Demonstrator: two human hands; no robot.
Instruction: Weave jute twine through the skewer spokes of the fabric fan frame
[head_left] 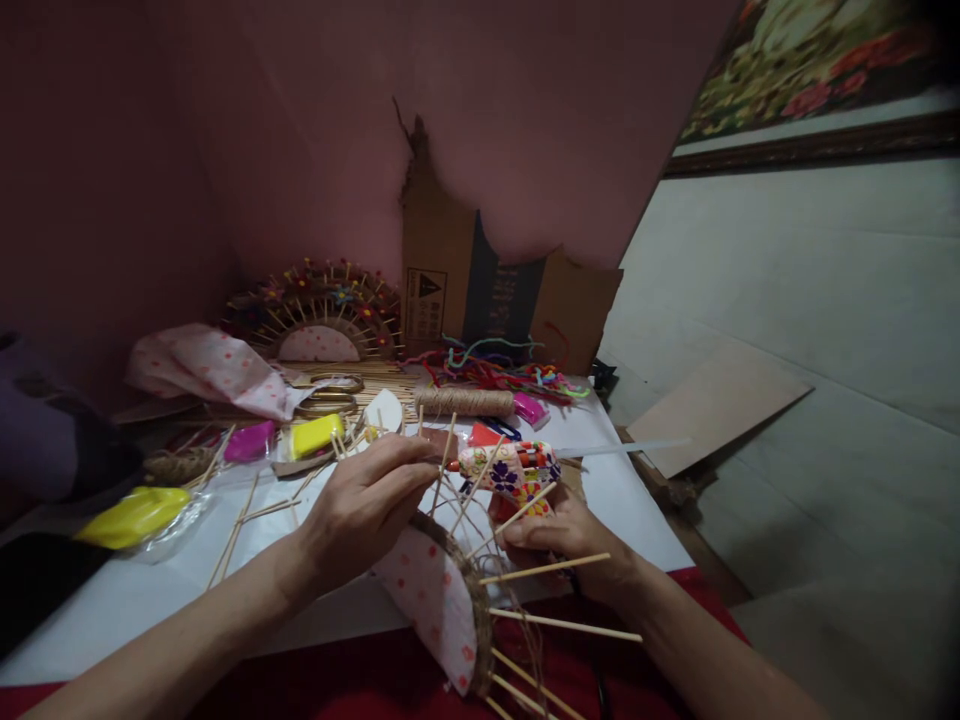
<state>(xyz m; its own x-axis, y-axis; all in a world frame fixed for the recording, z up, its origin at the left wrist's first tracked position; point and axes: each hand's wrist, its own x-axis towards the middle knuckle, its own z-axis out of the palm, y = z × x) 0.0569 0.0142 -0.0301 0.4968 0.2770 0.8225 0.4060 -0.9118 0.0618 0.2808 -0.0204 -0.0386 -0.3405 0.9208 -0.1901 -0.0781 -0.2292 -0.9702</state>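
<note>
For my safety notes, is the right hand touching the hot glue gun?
Touching: the head view shows the right hand gripping the flower-patterned hot glue gun.

Bare forearms [202, 625] angled inward, left hand [364, 500] back upward, fingers [405, 452] together, right hand [559, 530] curled gripping.

I have a pink wall [300, 130] across the far side, falling into deep shadow at the left. At the far right I can see a framed picture [832, 70] in greens and reds above a pale, seamed surface [825, 280]; I cannot tell wall from floor there. Nearer, a white-topped table [622, 500] has red cloth [360, 680] along its near edge. The light is dim.
</note>
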